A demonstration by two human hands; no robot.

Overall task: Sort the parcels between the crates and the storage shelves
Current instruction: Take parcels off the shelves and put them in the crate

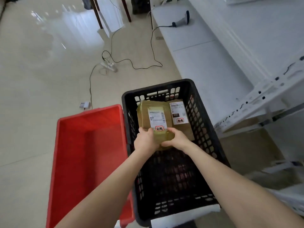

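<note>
A brown cardboard parcel (144,116) with a white label is held over the black slatted crate (205,129). My left hand (144,140) grips its near left corner and my right hand (176,139) grips its near right corner. A second brown parcel (185,129) with a white label lies inside the black crate, behind and to the right of the held one. The red crate (69,145) stands right beside the black crate on its left, with nothing visible inside. White storage shelves (246,55) run along the right.
A barcode scanner (182,19) lies on the white shelf at the back. Black cables and a power strip (109,65) trail across the tiled floor beyond the crates. Dark furniture legs (98,14) stand at the back. A shelf rail (263,102) juts out at the right.
</note>
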